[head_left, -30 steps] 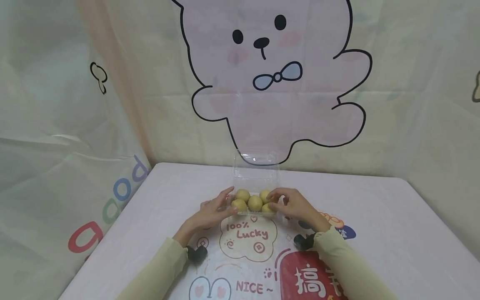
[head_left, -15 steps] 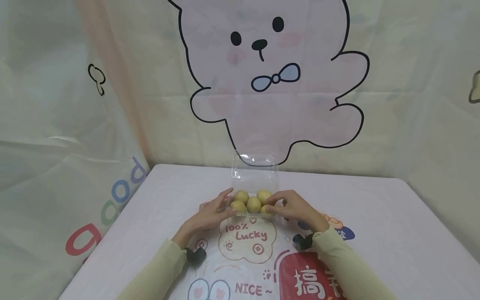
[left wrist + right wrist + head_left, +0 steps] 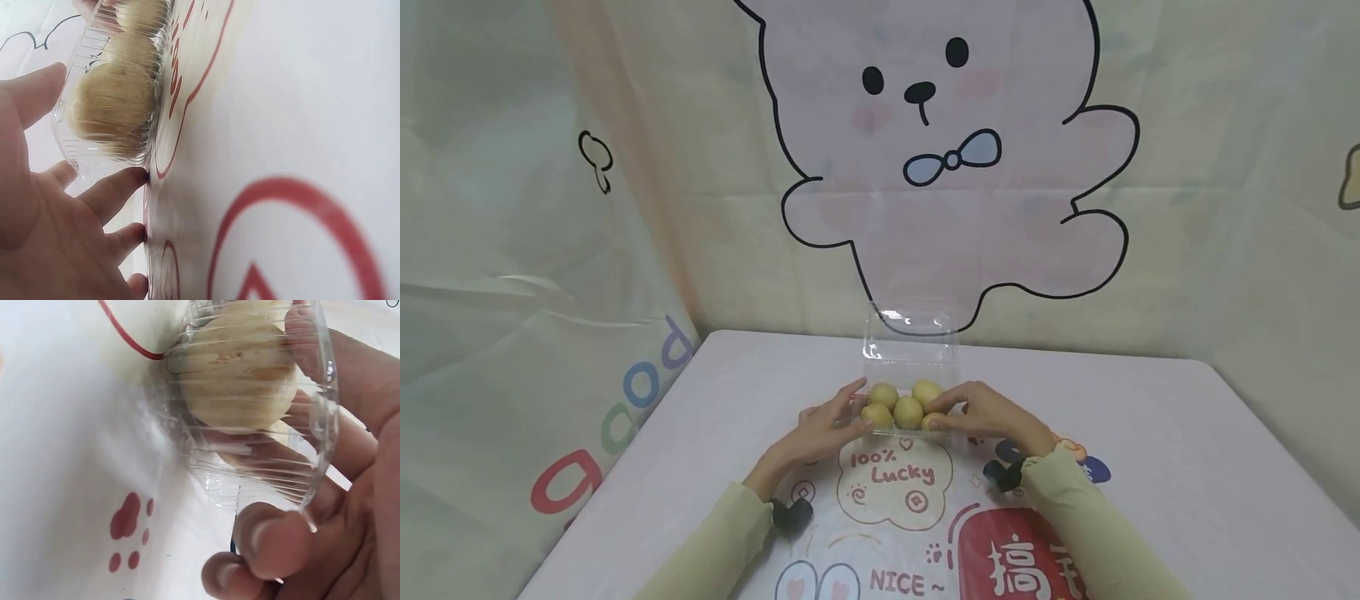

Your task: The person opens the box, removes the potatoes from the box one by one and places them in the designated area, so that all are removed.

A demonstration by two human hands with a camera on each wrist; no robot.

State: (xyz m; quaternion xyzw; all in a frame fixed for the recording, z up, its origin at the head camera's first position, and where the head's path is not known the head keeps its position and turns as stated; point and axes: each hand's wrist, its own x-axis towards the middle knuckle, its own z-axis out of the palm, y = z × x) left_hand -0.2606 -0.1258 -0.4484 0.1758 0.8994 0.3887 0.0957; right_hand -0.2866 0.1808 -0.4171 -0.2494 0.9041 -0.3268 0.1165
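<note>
A clear plastic clamshell box [image 3: 895,432] stands on the table with its lid [image 3: 910,346] raised at the back. Inside it are several round yellow fruits [image 3: 908,412], whose kind I cannot tell. At the left side, my left hand [image 3: 823,429] steadies the box with extended fingers; its thumb is at the rim and its fingertips rest by the base. My right hand [image 3: 988,412] reaches into the right end. Its thumb and forefinger pinch the near-right fruit [image 3: 240,375], seen through the ribbed wall. Two other right-hand fingers [image 3: 275,544] are curled outside the box.
The white table [image 3: 1150,433] carries a printed cover with a "100% Lucky" cloud [image 3: 895,487] and a red patch [image 3: 1015,554]. A fabric backdrop [image 3: 1037,242] with a bear drawing hangs behind the table's far edge.
My right thumb and forefinger have shifted slightly left, closer around the near-right fruit. More of the far-right fruit shows. The left hand keeps its place at the box.
</note>
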